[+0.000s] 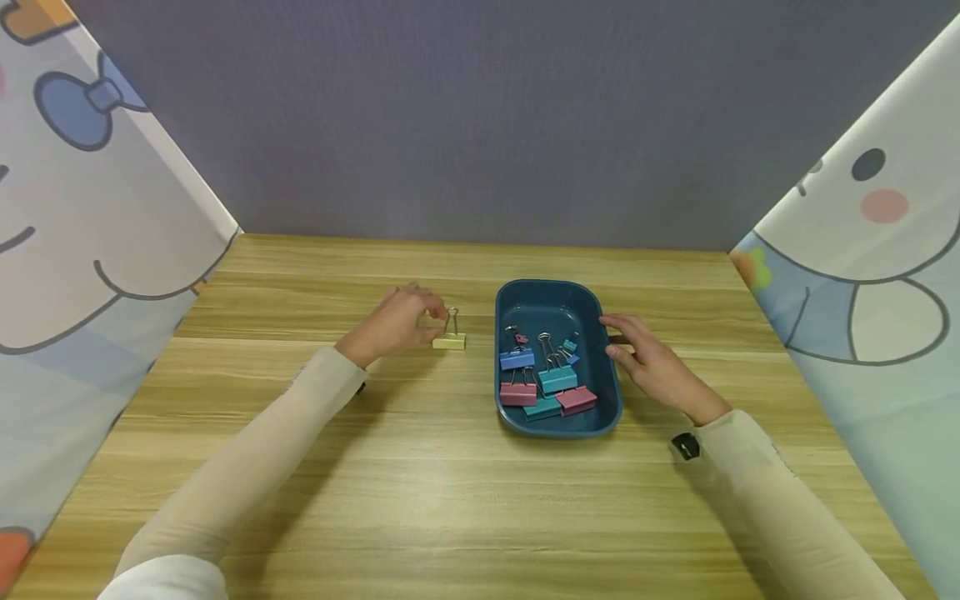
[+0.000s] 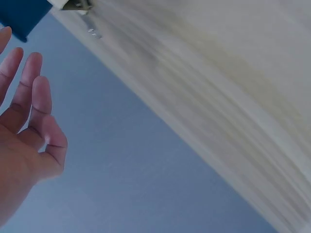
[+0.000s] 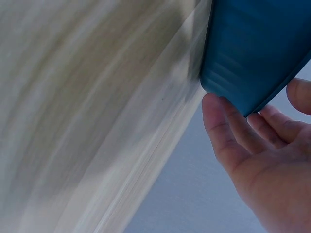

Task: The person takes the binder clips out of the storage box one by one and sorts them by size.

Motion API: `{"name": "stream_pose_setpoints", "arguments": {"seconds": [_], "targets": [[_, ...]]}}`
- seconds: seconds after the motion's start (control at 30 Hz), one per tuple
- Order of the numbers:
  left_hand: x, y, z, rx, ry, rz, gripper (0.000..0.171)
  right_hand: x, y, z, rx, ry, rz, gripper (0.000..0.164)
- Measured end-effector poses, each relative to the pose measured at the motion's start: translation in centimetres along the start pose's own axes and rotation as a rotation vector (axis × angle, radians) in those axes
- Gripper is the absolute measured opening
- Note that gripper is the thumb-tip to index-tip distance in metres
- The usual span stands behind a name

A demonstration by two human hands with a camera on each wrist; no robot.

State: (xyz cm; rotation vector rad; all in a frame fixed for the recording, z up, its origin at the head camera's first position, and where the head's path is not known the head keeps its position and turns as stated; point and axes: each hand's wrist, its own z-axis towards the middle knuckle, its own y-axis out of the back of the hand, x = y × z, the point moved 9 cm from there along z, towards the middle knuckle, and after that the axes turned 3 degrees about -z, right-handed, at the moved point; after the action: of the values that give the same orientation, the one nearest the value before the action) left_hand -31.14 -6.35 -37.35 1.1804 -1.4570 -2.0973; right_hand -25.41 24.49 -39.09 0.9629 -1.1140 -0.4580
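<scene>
A yellow binder clip (image 1: 449, 342) stands on the table with its wire handles up. My left hand (image 1: 405, 321) is right beside it, fingertips close to the clip's left end. In the left wrist view the fingers of the left hand (image 2: 29, 111) are loosely bent, apart from the clip (image 2: 73, 4). My right hand (image 1: 652, 362) rests against the right side of a dark blue tray (image 1: 611, 387). The right wrist view has the fingers of the right hand (image 3: 262, 155) lying along the tray's outer wall (image 3: 252, 53), thumb near the rim.
Inside the tray lie several binder clips, among them a blue one (image 1: 517, 359), a teal one (image 1: 558, 381) and a pink one (image 1: 576, 400). A grey panel (image 1: 480, 125) rises behind the wooden table (image 1: 420, 508). Cartoon-printed sheets (image 1: 847, 250) flank both sides.
</scene>
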Motion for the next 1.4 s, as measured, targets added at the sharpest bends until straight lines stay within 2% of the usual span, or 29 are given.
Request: {"name": "stream_pose_setpoints", "arguments": {"seconds": [0.33,0.57,0.7,0.97,1.2,1.4], "targets": [[-4.4,1.2,0.2,-0.075,-0.191,-0.047,0.015,0.4,0.2,-0.1,-0.011,0.021,-0.025,0.045],[-7.2,0.7,0.5,-0.088,-0.296,-0.081,0.018,0.5,0.3,-0.1,-0.015,0.037,-0.028,0.045],[-8.6,0.1,0.6,-0.065,-0.334,-0.082,0.018,0.5,0.3,-0.2,-0.015,0.035,-0.029,0.045],[-10.6,-1.3,1.1,-0.017,-0.346,-0.042,0.018,0.6,0.3,-0.1,-0.015,0.038,-0.027,0.045],[-11.1,-2.4,1.6,0.012,-0.316,-0.025,0.02,0.8,0.4,-0.2,-0.008,0.026,-0.025,0.045],[-11.5,-2.6,2.0,0.015,-0.309,0.015,0.02,1.1,0.4,-0.1,-0.014,0.025,-0.028,0.045]]}}
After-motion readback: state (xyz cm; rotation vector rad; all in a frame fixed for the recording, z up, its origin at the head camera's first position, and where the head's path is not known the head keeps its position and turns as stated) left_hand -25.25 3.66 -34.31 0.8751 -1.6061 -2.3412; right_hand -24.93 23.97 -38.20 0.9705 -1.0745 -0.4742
